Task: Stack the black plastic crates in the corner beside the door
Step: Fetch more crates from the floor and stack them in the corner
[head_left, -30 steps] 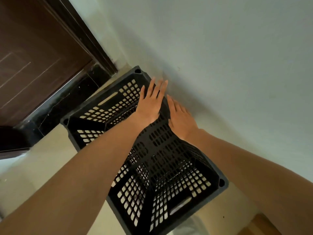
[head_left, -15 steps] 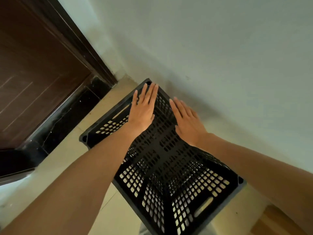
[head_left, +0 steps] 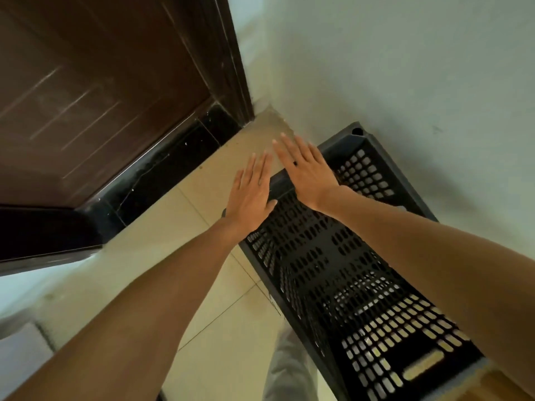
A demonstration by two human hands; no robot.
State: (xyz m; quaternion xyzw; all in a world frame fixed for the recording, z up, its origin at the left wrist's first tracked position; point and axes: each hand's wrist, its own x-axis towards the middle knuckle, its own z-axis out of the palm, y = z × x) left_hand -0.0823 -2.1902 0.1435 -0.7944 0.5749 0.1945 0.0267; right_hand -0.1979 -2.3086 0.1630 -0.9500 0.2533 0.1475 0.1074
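A black perforated plastic crate (head_left: pixel 333 264) stands on the tiled floor against the pale wall, its far corner (head_left: pixel 357 131) touching the wall. I look down into it. My left hand (head_left: pixel 250 195) lies flat with straight fingers over the crate's far-left rim, its fingertips reaching past the rim over the floor. My right hand (head_left: pixel 307 169) is also flat with fingers spread, over the same rim just to the right. Neither hand grips anything. The corner beside the dark brown door (head_left: pixel 95 91) lies just beyond my fingertips.
The door frame (head_left: pixel 231 62) and a black threshold strip (head_left: pixel 162 180) run along the left. Bare beige floor tiles (head_left: pixel 202 285) lie between the door and the crate. A pale wall (head_left: pixel 405 68) bounds the right. A trouser leg (head_left: pixel 289 366) shows below.
The view has swung right to left, so the crate now sits at the right. Both flat hands have shifted from the crate's far wall to its far-left rim, nearer the corner.
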